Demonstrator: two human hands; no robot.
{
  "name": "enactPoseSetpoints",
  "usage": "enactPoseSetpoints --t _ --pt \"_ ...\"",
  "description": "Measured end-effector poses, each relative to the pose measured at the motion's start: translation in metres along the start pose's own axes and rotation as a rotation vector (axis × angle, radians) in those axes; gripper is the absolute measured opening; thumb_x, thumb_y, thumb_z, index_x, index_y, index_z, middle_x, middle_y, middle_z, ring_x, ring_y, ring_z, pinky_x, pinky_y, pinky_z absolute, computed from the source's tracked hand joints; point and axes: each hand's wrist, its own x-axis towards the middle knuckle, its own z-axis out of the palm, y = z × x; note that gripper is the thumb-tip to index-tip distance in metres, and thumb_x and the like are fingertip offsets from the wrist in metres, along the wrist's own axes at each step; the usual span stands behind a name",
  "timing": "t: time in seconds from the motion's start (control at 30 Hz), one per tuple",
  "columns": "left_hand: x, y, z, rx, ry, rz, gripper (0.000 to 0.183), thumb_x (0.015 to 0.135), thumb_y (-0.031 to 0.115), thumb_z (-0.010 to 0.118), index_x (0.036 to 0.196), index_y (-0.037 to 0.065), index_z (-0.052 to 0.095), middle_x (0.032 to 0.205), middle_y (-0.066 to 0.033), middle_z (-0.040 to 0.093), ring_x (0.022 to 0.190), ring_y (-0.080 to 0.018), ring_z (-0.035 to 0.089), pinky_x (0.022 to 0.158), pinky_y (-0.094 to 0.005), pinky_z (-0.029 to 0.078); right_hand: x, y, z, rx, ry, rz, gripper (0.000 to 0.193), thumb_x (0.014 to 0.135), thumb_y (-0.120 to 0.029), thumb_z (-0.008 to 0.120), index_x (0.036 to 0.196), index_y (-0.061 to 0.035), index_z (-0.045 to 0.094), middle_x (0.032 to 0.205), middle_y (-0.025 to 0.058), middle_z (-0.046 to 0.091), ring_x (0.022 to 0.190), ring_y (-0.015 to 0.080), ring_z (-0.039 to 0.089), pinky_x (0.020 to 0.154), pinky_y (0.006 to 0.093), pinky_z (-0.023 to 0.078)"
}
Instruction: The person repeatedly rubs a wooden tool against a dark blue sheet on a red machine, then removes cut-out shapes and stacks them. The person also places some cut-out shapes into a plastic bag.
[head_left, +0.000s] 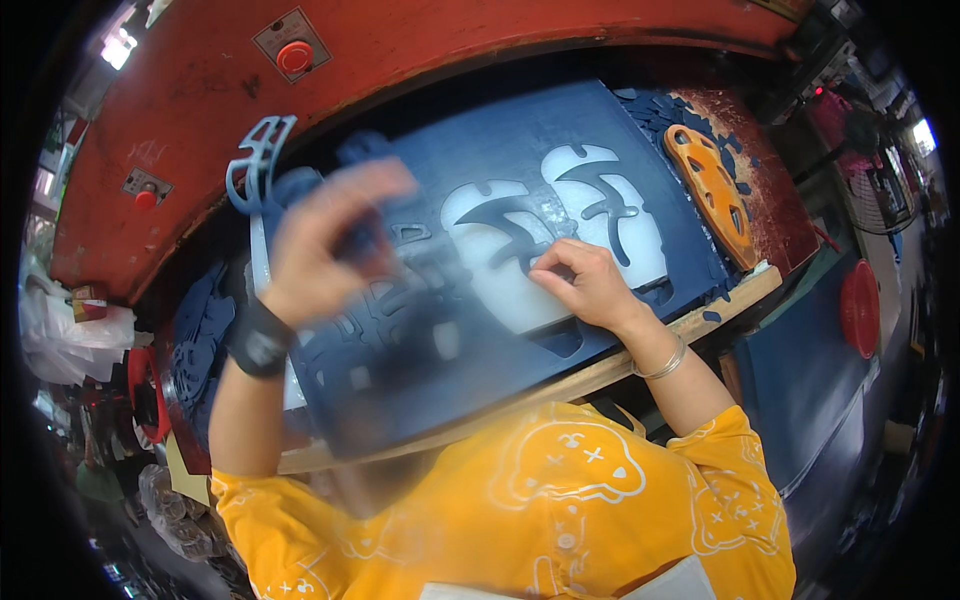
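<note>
A dark blue sheet (470,385) lies before me on a pale board. Two large cut-out openings in it show white, with thin curved blue strips (620,215) left across them; smaller cut shapes are on its left half. My right hand (585,285) is over the nearer white opening, fingers curled with thumb and forefinger together; whatever they pinch is hidden or too small to name. My left hand (335,235), with a black wristband, is raised above the sheet's left side. It is smeared by motion, and something dark blue is blurred by its fingers.
An orange sole-shaped form with holes (712,195) lies at the right, beside dark blue scraps (670,110). A light blue openwork form (260,165) stands at the far left. A red machine (400,45) with red push buttons spans the back; a wooden strip (600,372) edges the front.
</note>
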Motion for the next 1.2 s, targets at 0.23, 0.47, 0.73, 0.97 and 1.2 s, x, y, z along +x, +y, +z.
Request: enactPoseSetpoints --t 0.23,0.47,0.73,0.97,1.2 --pt "-0.067 0.014 0.097 0.437 -0.37 0.259 0.076 0.062 0.011 0.07 0.135 0.019 0.052 0.084 -0.0081 0.052 0.087 -0.0263 0.058 0.075 -0.0342 0.051 -0.007 0.001 0.006 -0.048 0.033 0.008 0.009 0.082 -0.008 0.07 0.082 -0.0007 0.065 0.074 0.0079 0.063 0.063 0.0166 0.059 0.058 0.0268 0.047" --pt "-0.048 -0.032 0.07 -0.947 0.246 -0.373 0.046 0.098 0.028 0.047 0.135 0.0 0.047 0.086 -0.0052 0.062 0.079 -0.0144 0.061 0.058 -0.0271 0.052 0.0 -0.026 0.012 -0.184 0.116 -0.017 0.017 0.077 -0.013 0.075 0.088 -0.0046 0.066 0.084 0.0089 0.062 0.076 0.0222 0.06 0.069 0.0317 0.049" --pt "-0.037 -0.047 0.068 -1.202 0.413 -0.364 0.047 0.103 0.03 0.041 0.137 -0.002 0.04 0.084 -0.0067 0.061 0.08 -0.0154 0.061 0.059 -0.0274 0.054 0.039 -0.091 0.097 -0.199 0.174 -0.459 0.026 0.07 -0.015 0.078 0.093 -0.0105 0.067 0.092 0.0064 0.06 0.089 0.0273 0.058 0.078 0.0369 0.048" --pt "-0.011 -0.096 -0.061 -1.208 0.625 -0.114 0.043 0.105 0.033 0.034 0.138 0.006 0.04 0.094 -0.0108 0.065 0.085 -0.0178 0.062 0.068 -0.0282 0.054 0.012 -0.065 0.108 -0.078 -0.276 -0.19 0.006 0.081 -0.012 0.067 0.084 -0.008 0.065 0.079 0.0073 0.063 0.082 0.0276 0.061 0.074 0.0379 0.048" --pt "-0.065 -0.053 -0.114 -0.455 0.402 0.082 0.04 0.094 0.026 0.053 0.125 0.0 0.056 0.096 -0.0037 0.065 0.075 -0.0078 0.057 0.059 -0.0205 0.043 0.005 -0.061 0.104 0.008 -0.208 -0.18 0.005 0.081 -0.009 0.064 0.084 -0.006 0.065 0.083 0.0092 0.065 0.082 0.0297 0.062 0.072 0.0389 0.05"
